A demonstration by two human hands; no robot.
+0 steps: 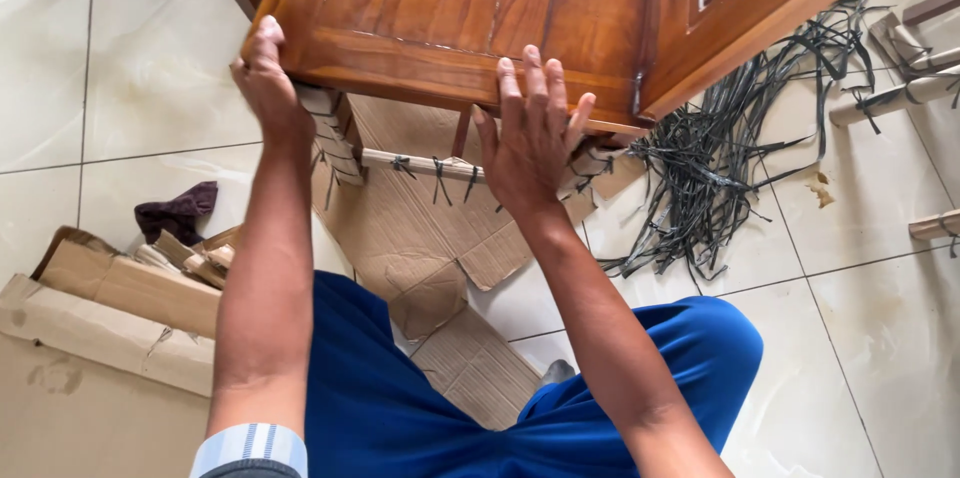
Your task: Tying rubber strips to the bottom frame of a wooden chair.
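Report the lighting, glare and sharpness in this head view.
Head view: soft, even daylight, with faint shadows under the wooden panel; mild sheen on the varnish and the tiled floor; left hand and right hand sharp, no motion blur; slight wide-angle stretch toward the edges.

reddish-brown wooden panel (480,8), blue trousers (400,408), black straps (720,158), tan cardboard (420,228), dark purple cloth (178,212).
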